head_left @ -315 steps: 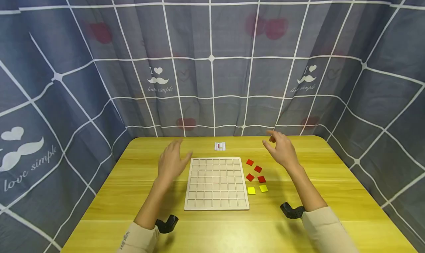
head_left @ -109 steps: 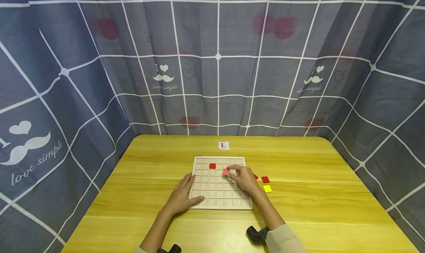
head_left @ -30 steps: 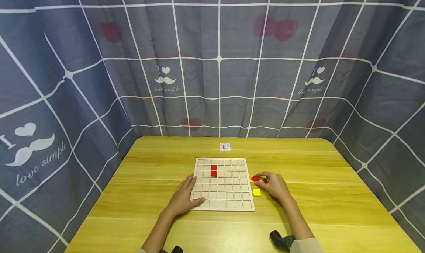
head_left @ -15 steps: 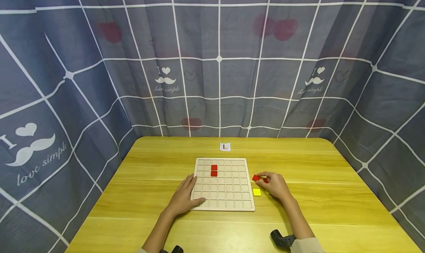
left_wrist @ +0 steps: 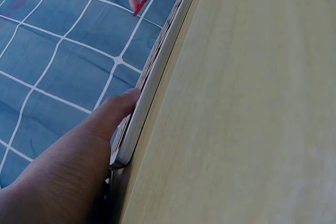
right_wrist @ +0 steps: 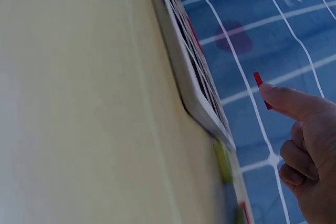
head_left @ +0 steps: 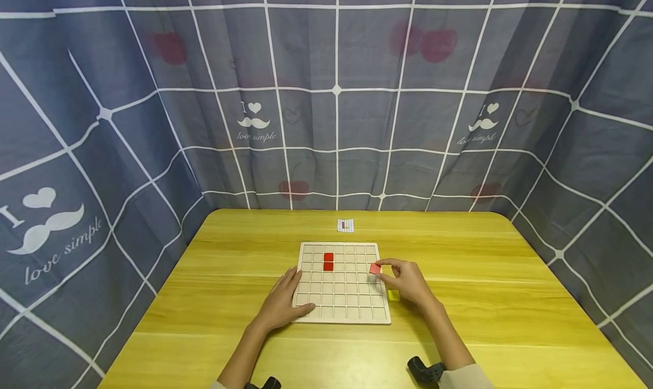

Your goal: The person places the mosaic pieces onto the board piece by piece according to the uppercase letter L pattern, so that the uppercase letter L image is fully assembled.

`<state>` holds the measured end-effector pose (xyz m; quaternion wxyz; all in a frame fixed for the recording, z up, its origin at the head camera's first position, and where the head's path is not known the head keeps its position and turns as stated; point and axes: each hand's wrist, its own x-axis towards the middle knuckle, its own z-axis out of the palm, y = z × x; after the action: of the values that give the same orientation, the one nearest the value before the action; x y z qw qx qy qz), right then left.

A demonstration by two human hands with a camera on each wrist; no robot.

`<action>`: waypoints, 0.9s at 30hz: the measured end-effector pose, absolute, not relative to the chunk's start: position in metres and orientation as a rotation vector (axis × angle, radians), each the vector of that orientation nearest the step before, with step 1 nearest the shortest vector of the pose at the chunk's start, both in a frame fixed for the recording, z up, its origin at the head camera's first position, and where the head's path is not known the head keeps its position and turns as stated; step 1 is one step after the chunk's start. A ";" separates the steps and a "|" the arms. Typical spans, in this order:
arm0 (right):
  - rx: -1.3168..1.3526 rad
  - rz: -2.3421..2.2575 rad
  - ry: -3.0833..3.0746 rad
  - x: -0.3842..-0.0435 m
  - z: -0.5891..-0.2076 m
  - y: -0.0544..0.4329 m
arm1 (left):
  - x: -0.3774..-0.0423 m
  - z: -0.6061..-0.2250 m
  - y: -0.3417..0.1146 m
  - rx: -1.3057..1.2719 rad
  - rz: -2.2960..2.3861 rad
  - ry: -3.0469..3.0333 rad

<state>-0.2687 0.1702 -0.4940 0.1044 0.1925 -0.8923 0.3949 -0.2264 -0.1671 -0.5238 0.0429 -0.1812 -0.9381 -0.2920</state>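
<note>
My right hand (head_left: 410,284) pinches a red square tile (head_left: 374,269) between thumb and fingertips, over the right edge of the pale gridded board (head_left: 352,298). The right wrist view shows this tile (right_wrist: 258,80) edge-on, raised above the board. Two more red tiles, a far one (head_left: 329,257) and a near one (head_left: 329,266), lie in adjoining cells of one column. Along the board's left edge rests my left hand (head_left: 278,304), fingers extended and thumb lying over the near left corner. In the left wrist view that thumb (left_wrist: 113,111) presses on the rim.
A yellow tile (head_left: 393,295) lies right of the board, partly behind my right hand. Low in the right wrist view, another red tile (right_wrist: 244,212) shows on the table. Beyond the board lies a small printed grid card (head_left: 345,225). A checked curtain (head_left: 326,122) surrounds the wooden table (head_left: 245,241).
Over the longer span, two red tiles went from the table into the board, and my left hand settled on its edge. Just now my right hand lifted a third red tile and moved left.
</note>
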 end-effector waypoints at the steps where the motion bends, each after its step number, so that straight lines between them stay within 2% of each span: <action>1: 0.593 1.166 -2.633 -0.268 -0.494 0.165 | -0.226 -0.524 -0.167 -0.555 -0.893 -2.866; 11: 0.800 1.137 -2.635 -0.274 -0.507 0.117 | -0.226 -0.524 -0.168 -0.572 -0.871 -2.856; 27: 0.851 1.152 -2.661 -0.291 -0.519 0.071 | -0.225 -0.524 -0.169 -0.554 -0.893 -2.870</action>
<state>-0.2905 0.0712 -0.5189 0.0597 0.2811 -0.8789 0.3806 -0.2254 -0.1687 -0.5241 0.0425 -0.1809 -0.9382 -0.2919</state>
